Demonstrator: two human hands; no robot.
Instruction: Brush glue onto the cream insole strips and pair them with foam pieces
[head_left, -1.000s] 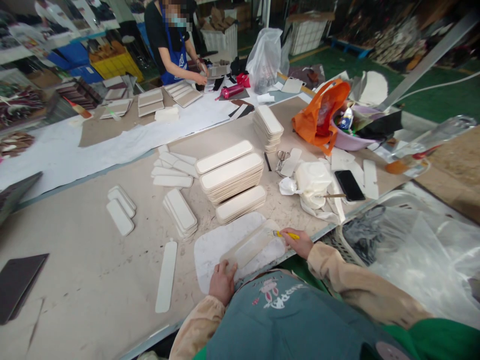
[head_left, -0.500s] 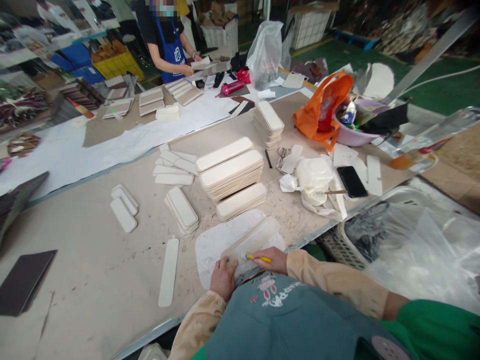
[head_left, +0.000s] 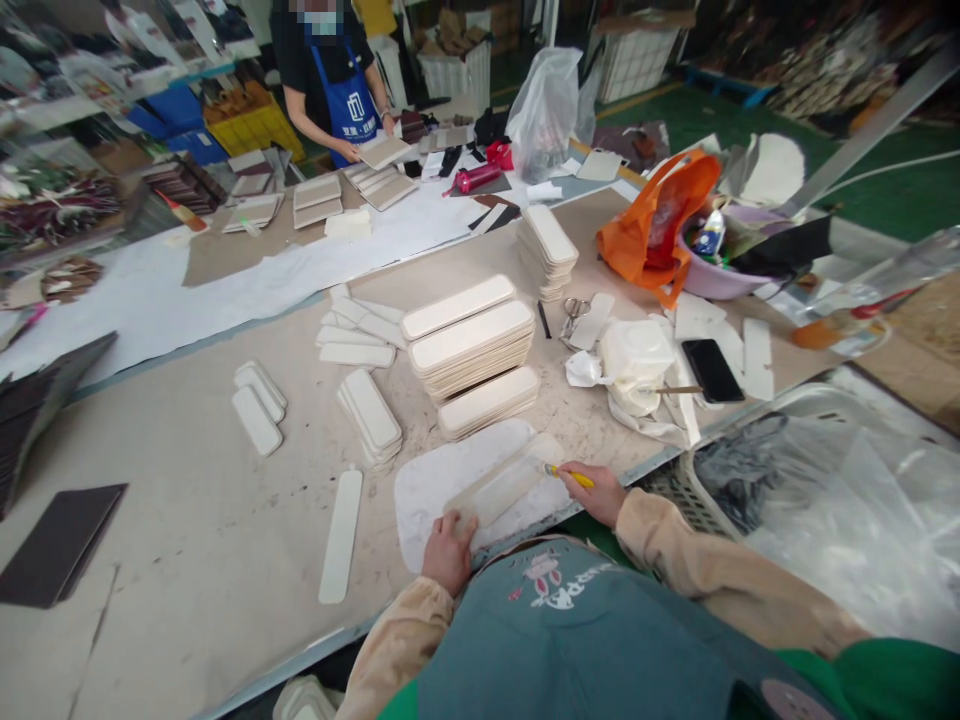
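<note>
A long cream rounded strip (head_left: 501,487) lies slantwise on a white mat (head_left: 439,480) at the table's near edge. My left hand (head_left: 448,553) presses down on the strip's near end, fingers curled over it. My right hand (head_left: 598,492) is closed round a yellow-handled brush (head_left: 568,476), whose tip touches the strip's far end. Just behind the mat stand stacks of the same cream strips (head_left: 472,345). One single strip (head_left: 341,535) lies flat to the left of the mat.
Scissors (head_left: 574,311), a white glue tub (head_left: 636,355) and a black phone (head_left: 711,369) lie to the right. An orange bag (head_left: 656,225) and a pink basin (head_left: 709,280) stand behind them. A co-worker in a blue apron (head_left: 337,85) handles panels at the far table. A dark board (head_left: 60,545) lies at left.
My right hand moved the brush along the strip: from its far end to its near end half a second ago, then back out to the far end. My left hand stayed on the near end.
</note>
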